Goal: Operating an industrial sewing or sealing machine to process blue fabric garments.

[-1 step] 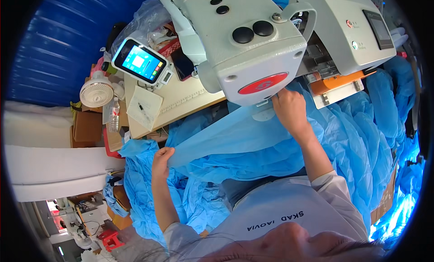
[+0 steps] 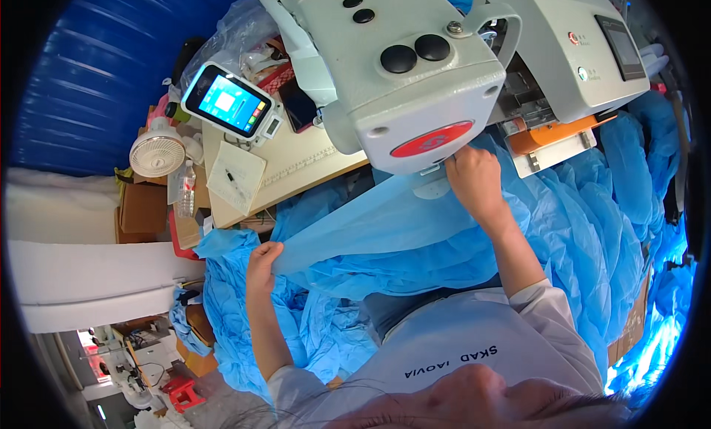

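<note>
A thin light-blue sheet of fabric is stretched between my hands, beneath the head of a white sewing machine. At its left end, my left hand pinches the edge between thumb and fingers. My right hand is curled closed on the fabric just right of the machine's needle area. The fingertips there are partly hidden by the machine head, as is the needle. More blue fabric hangs in folds below the stretched sheet, over my lap.
A lit control screen stands on the table at left, near a notepad with a pen, a small fan and a plastic bottle. Blue fabric heaps crowd the right. A second machine housing stands at upper right.
My left hand has shifted very slightly to the left, with the fabric still in it. My right hand looks the same.
</note>
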Tool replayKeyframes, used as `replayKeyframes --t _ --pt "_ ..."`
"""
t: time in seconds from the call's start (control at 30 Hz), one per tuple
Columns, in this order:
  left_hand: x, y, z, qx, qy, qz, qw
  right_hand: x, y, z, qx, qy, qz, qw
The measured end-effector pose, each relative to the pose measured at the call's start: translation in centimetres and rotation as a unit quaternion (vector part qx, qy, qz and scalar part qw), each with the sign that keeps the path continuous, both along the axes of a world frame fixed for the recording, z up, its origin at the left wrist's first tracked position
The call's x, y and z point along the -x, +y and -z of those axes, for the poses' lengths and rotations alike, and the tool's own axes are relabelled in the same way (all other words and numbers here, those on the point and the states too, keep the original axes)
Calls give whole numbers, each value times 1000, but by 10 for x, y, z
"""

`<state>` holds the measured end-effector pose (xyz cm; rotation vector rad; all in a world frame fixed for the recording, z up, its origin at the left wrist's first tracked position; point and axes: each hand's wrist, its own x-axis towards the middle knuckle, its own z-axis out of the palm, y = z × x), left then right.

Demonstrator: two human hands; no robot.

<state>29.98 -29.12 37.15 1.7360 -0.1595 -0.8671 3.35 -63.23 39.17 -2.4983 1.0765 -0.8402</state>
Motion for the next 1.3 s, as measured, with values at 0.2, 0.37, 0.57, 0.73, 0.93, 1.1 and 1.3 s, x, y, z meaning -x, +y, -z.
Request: replayKeyframes --t 0.2,0.37,0.57,0.73,0.93,1.1,1.3 --pt "16 37 14 -33 -259 32 965 14 10 3 -59 -26 -9 998" --pt "46 79 54 -142 -501 -24 853 18 4 -4 -156 -81 -16 984" --pt "104 135 -6 160 -159 -86 970 26 -2 5 -76 -104 24 991" --pt "125 144 -39 10 -179 44 983 43 16 -2 -98 -15 -16 995" --pt "143 135 -65 60 -224 -87 969 56 14 -58 -144 47 -65 986" --pt "97 91 -12 91 -291 -281 910 18 33 -32 -70 93 -1 993" --pt "66 74 4 2 -238 -34 971 88 -2 -42 -217 23 -5 976"
